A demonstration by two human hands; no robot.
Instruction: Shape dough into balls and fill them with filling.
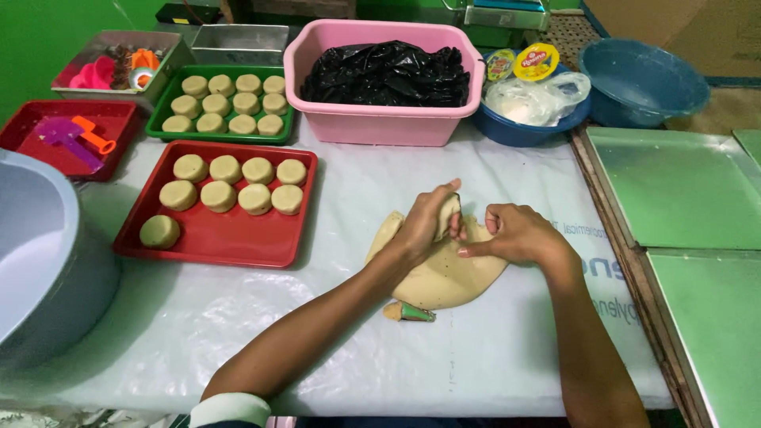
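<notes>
Both hands work a flat slab of pale beige dough (444, 273) that lies on the white plastic sheet (357, 341) covering the table, a little right of centre. The left hand (424, 226) is clamped on the far edge of the dough, fingers curled over a raised fold of it. The right hand (515, 234) rests on the dough just beside it, fingers bent inward and the thumb stretched toward the left hand; it presses on the dough's upper edge, though whether it pinches any of it cannot be told. At the near edge of the slab lies a small green-tipped tool (414, 312), touching the dough. To the left, a red tray (230, 242) holds eight round dough pucks (226, 169), seven in two rows and one apart at the near left corner. Farther off, a green tray (162, 119) carries more of the same pucks in three rows. Beyond the dough stands a pink tub (380, 123) with crumpled black plastic (388, 75) inside, and to its right a blue bowl (523, 131) with clear bags. At far left a second red tray (32, 131) holds purple and orange plastic tools, and a grey basin (40, 261) sits at the near left edge. Flat metal sheets (682, 190) lie on the right.
</notes>
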